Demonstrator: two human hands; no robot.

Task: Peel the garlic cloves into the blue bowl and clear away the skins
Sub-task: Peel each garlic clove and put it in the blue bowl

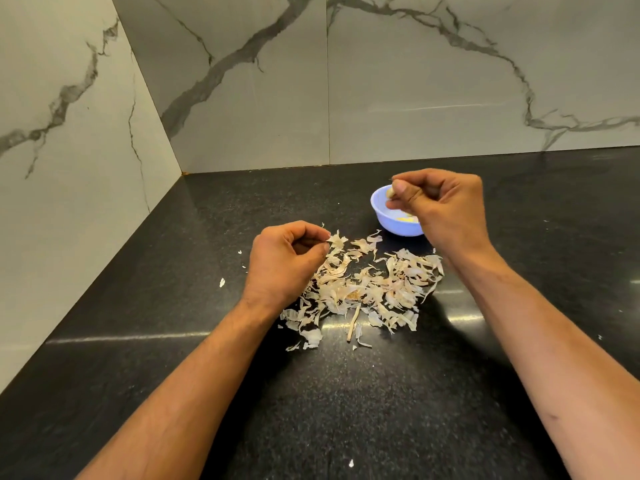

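Observation:
A small blue bowl (pixel 393 225) stands on the black counter, with something pale yellow showing inside it. My right hand (pixel 440 206) hovers over the bowl and pinches a garlic clove (pixel 390 192) between thumb and fingertips. A loose heap of papery garlic skins (pixel 367 289) lies in front of the bowl, with a thin dry stem (pixel 352 323) at its near edge. My left hand (pixel 285 261) is at the heap's left side, fingers curled, pinching a piece of skin (pixel 335 239) at its fingertips.
The black speckled counter (pixel 311 393) runs into a corner of marble-patterned walls (pixel 242 81) at the left and back. Stray skin flakes (pixel 222 282) lie left of the heap, and one more flake (pixel 351 463) near the front.

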